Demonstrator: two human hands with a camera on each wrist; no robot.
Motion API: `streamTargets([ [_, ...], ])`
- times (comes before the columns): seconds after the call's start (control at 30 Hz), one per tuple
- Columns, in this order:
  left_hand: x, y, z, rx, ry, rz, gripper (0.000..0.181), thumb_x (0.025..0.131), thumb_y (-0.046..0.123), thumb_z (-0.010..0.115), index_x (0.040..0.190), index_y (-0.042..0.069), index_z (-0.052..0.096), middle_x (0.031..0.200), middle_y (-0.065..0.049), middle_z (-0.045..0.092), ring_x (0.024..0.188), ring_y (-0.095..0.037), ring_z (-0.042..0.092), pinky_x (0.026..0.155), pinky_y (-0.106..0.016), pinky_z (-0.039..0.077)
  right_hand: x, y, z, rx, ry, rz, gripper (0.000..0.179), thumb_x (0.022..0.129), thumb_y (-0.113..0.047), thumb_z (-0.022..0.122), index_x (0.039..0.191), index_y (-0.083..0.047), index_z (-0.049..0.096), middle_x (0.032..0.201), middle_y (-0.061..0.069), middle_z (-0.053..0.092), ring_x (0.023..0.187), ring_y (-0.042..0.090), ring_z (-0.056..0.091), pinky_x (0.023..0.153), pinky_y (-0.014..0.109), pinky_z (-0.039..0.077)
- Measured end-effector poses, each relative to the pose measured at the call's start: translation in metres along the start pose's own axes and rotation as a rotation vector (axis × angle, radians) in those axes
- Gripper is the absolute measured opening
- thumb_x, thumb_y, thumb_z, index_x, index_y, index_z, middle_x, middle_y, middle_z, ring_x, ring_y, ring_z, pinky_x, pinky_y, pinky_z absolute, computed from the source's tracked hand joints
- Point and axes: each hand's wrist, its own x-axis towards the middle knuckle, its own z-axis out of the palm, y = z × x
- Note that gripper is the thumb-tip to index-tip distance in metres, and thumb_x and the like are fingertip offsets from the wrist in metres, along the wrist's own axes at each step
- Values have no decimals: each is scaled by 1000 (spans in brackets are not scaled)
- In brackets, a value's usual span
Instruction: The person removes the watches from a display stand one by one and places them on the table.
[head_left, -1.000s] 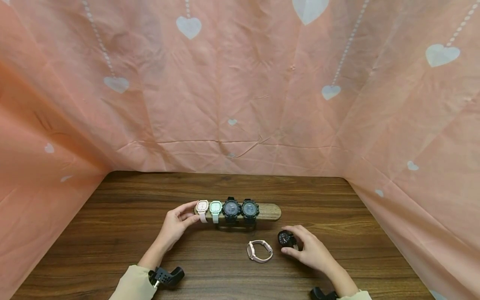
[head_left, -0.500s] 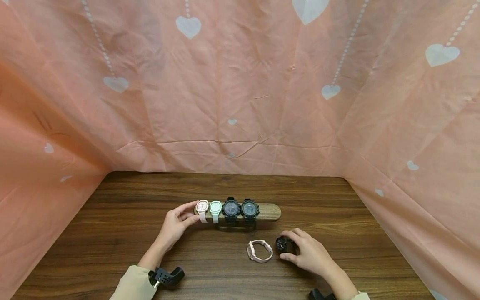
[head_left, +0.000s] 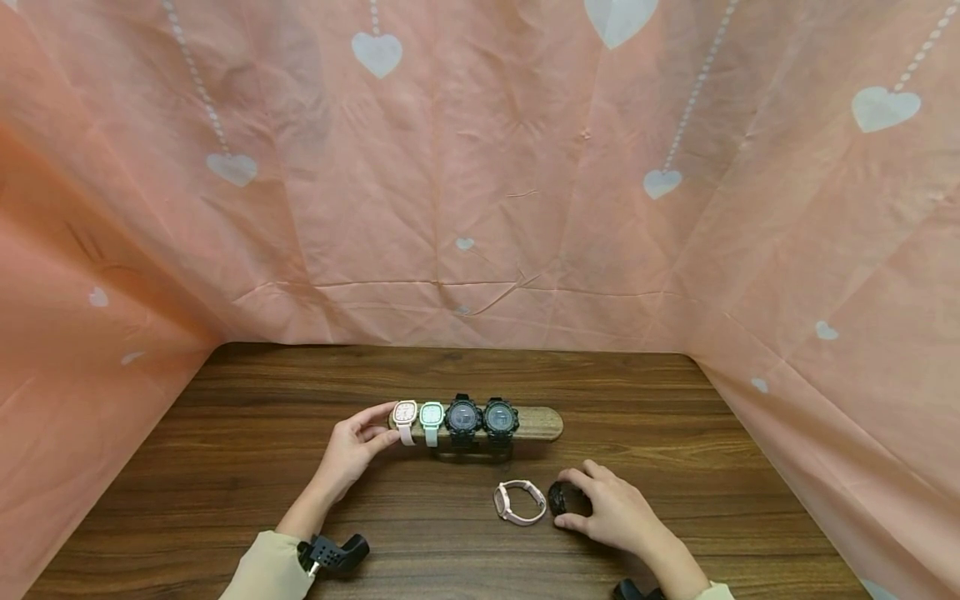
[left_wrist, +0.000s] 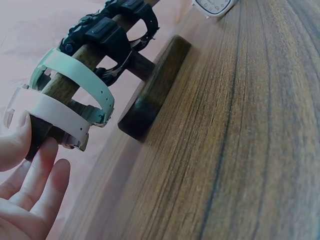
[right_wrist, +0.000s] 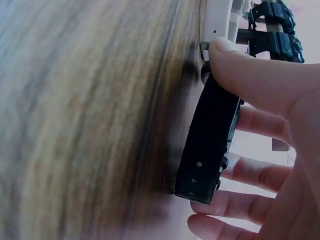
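My left hand (head_left: pixel 351 450) grips the left end of a wooden watch stand (head_left: pixel 542 423), its thumb against a pale pink watch (head_left: pixel 405 412). Beside that watch on the bar sit a mint green watch (head_left: pixel 431 414) and two black digital watches (head_left: pixel 482 418). To the right and nearer me, my right hand (head_left: pixel 618 510) holds another black watch (head_left: pixel 557 498) between thumb and fingers, low over the table. Its dial is turned away; the black strap (right_wrist: pixel 206 142) with holes shows in the right wrist view. A second pink watch (head_left: pixel 500 502) lies on its side just left of it.
The stand's base (left_wrist: pixel 155 92) rests on the brown wood table (head_left: pixel 420 525). Pink cloth (head_left: pixel 465 192) with white hearts rises behind and along both sides. A black wrist camera mount (head_left: pixel 333 553) sits on the left forearm.
My right hand has moved slightly left and nearer me, bringing the black watch close to the pink one. Its dial has turned away from view. The left hand stays put.
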Motion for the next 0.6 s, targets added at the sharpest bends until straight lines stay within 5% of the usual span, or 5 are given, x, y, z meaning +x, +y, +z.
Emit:
streamTargets([
  [0.2,0,1,1,16,14,-8,47,78,6,73,123,7,59,96,-16,65,80,-16,64,75,-43,52,0,2,0,-4,5,-35,57,68,-56,74,113,-24,62,110,11,58,106,37,54,77,54,46],
  [0.43,-1,1,1,21,19,-15,48,78,7,74,124,8,59,97,-16,65,81,-15,64,74,-38,52,-2,7,-2,-4,22,-81,69,67,-64,68,122,-24,60,90,-7,50,78,14,53,62,38,45],
  [0.6,-1,-1,1,17,20,-7,49,79,7,73,125,7,59,97,-17,65,80,-14,64,73,-38,52,-2,8,-5,18,71,-64,70,70,-62,67,125,-22,58,95,-6,55,81,16,57,61,37,46],
])
